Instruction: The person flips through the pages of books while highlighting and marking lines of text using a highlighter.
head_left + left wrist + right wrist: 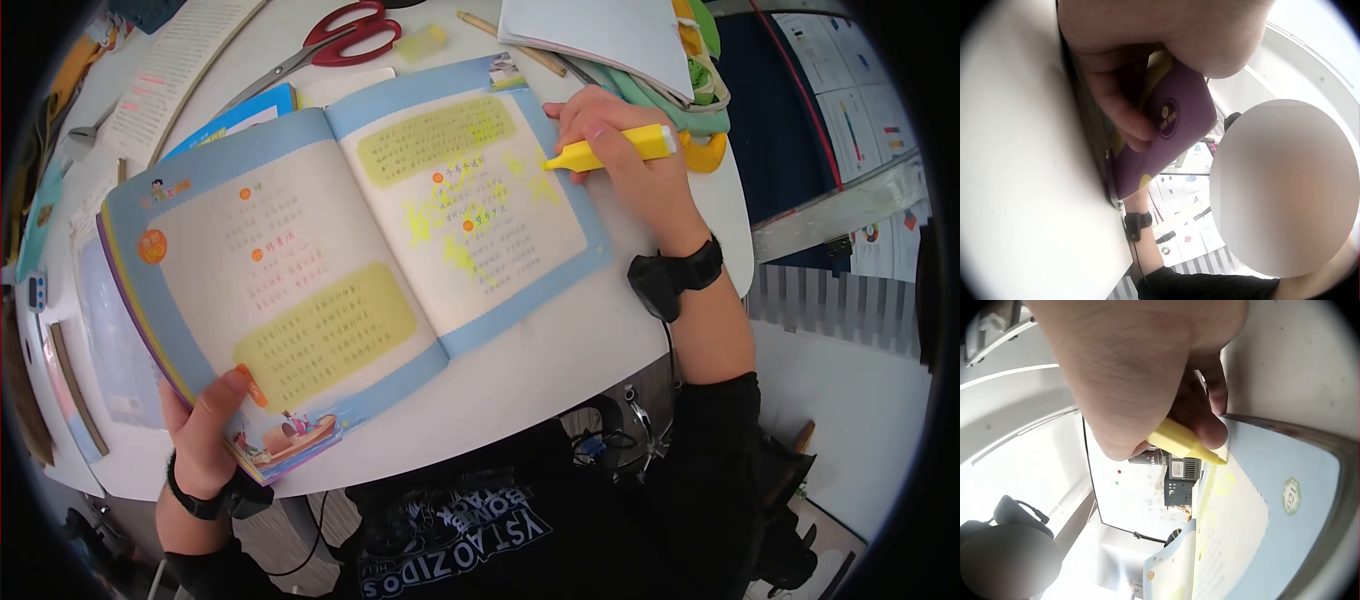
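Observation:
An open book [320,170] with blue page borders lies at a slant on the white table. My left hand [205,435] grips its lower left corner, thumb on the page; in the left wrist view the fingers press the purple cover [1191,109] from beneath. A yellow highlighter [625,150] is held between the thumb and fingers of my right hand [640,190]. Its tip is right at the right page's outer edge, beside yellow marks [540,180]. In the right wrist view the highlighter [1175,437] points down at the page [1241,519]. Yellow strokes cover several printed lines there.
Beyond the book lie red-handled scissors [320,46], a small yellowish block [420,43] and a pencil [512,43]. White papers [600,40] overlap a green pouch [708,120] at the back right. Another open book [180,75] is at the back left, near a blue booklet [235,115].

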A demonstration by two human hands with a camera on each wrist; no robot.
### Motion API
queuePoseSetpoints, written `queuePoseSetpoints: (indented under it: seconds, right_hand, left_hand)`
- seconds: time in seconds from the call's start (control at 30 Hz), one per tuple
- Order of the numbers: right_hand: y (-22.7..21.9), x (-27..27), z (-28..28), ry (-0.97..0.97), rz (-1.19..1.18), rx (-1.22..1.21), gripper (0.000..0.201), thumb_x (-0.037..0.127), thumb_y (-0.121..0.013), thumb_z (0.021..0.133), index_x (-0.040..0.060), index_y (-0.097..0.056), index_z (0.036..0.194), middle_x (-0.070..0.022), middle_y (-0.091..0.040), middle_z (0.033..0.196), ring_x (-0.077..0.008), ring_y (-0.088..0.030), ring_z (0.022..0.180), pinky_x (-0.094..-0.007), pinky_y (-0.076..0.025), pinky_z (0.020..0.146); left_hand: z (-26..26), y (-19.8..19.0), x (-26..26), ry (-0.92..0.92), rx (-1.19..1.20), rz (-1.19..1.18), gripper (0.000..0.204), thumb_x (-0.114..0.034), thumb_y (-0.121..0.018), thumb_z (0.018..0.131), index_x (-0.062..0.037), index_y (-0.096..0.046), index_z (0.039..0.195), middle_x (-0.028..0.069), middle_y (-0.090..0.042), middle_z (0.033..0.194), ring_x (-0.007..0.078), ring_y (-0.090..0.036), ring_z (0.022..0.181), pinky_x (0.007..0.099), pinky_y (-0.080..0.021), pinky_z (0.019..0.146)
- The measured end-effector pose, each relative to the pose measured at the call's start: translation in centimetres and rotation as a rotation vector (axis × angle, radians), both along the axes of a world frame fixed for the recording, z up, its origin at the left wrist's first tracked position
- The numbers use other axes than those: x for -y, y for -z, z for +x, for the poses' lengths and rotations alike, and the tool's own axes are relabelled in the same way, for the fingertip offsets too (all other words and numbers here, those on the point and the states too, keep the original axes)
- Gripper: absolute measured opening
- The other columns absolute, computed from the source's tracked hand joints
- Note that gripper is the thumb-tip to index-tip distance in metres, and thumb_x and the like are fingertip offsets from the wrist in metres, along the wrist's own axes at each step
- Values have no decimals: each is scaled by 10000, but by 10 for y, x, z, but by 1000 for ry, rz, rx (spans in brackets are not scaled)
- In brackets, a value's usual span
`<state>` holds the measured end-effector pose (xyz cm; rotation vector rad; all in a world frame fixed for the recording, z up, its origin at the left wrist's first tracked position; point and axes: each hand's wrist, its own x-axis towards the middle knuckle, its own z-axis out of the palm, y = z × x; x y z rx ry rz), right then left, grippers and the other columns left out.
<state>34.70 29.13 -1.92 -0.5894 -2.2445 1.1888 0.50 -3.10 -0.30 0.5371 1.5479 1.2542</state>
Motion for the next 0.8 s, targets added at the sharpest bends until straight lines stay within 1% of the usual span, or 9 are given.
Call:
queuePoseSetpoints:
  seconds: [0.13, 0.2, 0.23, 0.3, 0.37, 0.43, 0.6, 0.7, 0.8]
  right_hand:
    - [1, 6, -3, 77, -81, -78, 250, 175, -577, 1043, -29, -686, 949, -100, -689, 960, -126, -622, 695, -366, -567, 995]
    - [2, 4, -1, 49, -42, 0, 256, 190, -573, 1055, -27, -686, 978, -103, -693, 966, -130, -642, 721, -312, -579, 844]
    - [5, 3, -1, 49, -46, 2, 256, 190, -573, 1055, -27, -686, 978, -103, -693, 966, -130, -642, 721, -312, -579, 844]
    - [9, 1, 0, 82, -53, -96, 254, 197, -570, 1067, -21, -691, 1018, -99, -697, 991, -134, -663, 770, -271, -547, 727]
    - [6, 3, 2, 118, -119, -107, 246, 194, -573, 1069, -14, -697, 1026, -92, -698, 1008, -134, -670, 801, -268, -542, 738]
    - [3, 3, 0, 151, -186, -118, 238, 192, -577, 1071, -7, -702, 1034, -85, -699, 1025, -135, -677, 832, -264, -538, 750]
    - [-3, 12, -13, 197, -29, -135, 206, 188, -631, 1055, 19, -705, 1146, -39, -700, 1105, -102, -647, 921, -232, -503, 860]
    - [-4, 18, -15, 189, 13, -90, 208, 156, -677, 1026, 27, -696, 1188, -23, -693, 1102, -88, -623, 952, -226, -494, 879]
    - [-3, 11, -9, 124, 44, -62, 184, 134, -711, 998, 32, -703, 1151, -14, -687, 1091, -78, -613, 975, -223, -489, 853]
  left_hand:
    - [1, 1, -1, 22, -2, -2, 546, -146, -690, 897, 31, -535, 1390, 144, -668, 1271, 231, -655, 1133, 357, -503, 999]
    - [1, 2, 1, 16, 12, 0, 543, -150, -692, 897, 29, -538, 1387, 141, -668, 1271, 228, -655, 1134, 355, -500, 1001]
    - [1, 1, 1, 11, 31, 12, 492, -126, -684, 906, 24, -565, 1359, 122, -687, 1243, 209, -654, 1121, 348, -500, 989]
    - [0, 1, 1, 8, 47, 30, 441, -102, -676, 915, 19, -592, 1331, 104, -705, 1214, 190, -654, 1108, 341, -499, 977]
    - [-2, 2, 3, 6, -13, 0, 547, -158, -694, 897, 29, -540, 1387, 136, -669, 1268, 231, -654, 1127, 362, -500, 993]
    - [1, -1, 0, 6, -17, 0, 547, -160, -693, 897, 31, -540, 1386, 135, -671, 1265, 230, -655, 1124, 364, -502, 989]
    - [3, 2, 1, -5, -3, -1, 545, -159, -692, 895, 32, -542, 1384, 132, -674, 1255, 224, -655, 1117, 361, -502, 987]
    - [0, -1, 0, 33, 24, 43, 467, -112, -678, 919, 13, -578, 1358, 109, -696, 1243, 195, -657, 1121, 346, -507, 978]
    - [-1, 0, 0, 64, 18, 42, 554, -140, -699, 888, 28, -541, 1391, 136, -675, 1257, 223, -657, 1120, 358, -508, 985]
